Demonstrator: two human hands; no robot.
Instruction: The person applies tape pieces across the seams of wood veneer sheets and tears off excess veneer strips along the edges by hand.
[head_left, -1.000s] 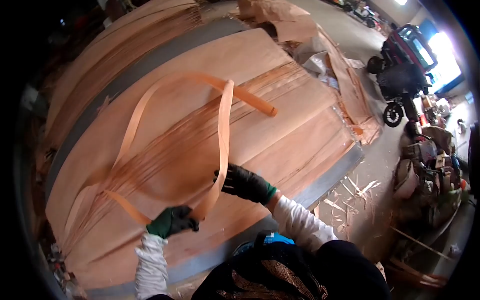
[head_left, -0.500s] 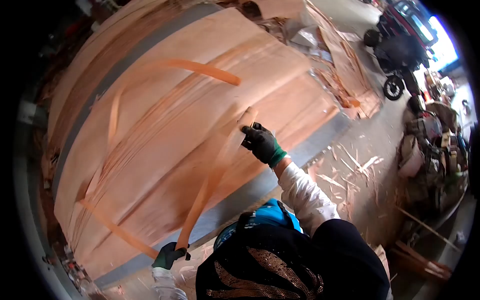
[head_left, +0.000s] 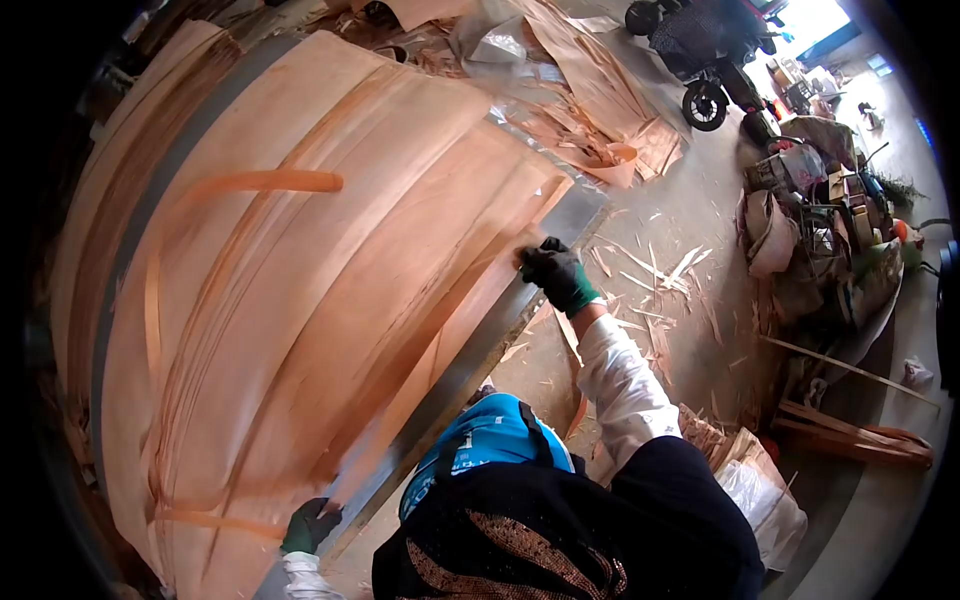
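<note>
A long, narrow strip of wood veneer (head_left: 265, 182) loops over a stack of large veneer sheets (head_left: 330, 240). My right hand (head_left: 557, 275), in a black and green glove, is closed on one part of the strip near the stack's right edge. Lower down, my left hand (head_left: 312, 525), gloved the same way, grips the strip at the stack's front edge. Between my hands the strip is smeared by motion. Its loose end curls over the upper left of the stack.
A grey metal edge (head_left: 440, 390) shows beneath the sheets. Veneer scraps (head_left: 600, 130) lie beyond the stack, and splinters (head_left: 670, 275) litter the floor. A wheeled vehicle (head_left: 705, 100) stands at the far right, above piled clutter (head_left: 800, 200). Plastic-wrapped wood (head_left: 750, 490) lies lower right.
The view has shifted, with the stack now further left. My right hand has moved to the stack's right edge, pulling the strip across with it. My left hand still grips the strip.
</note>
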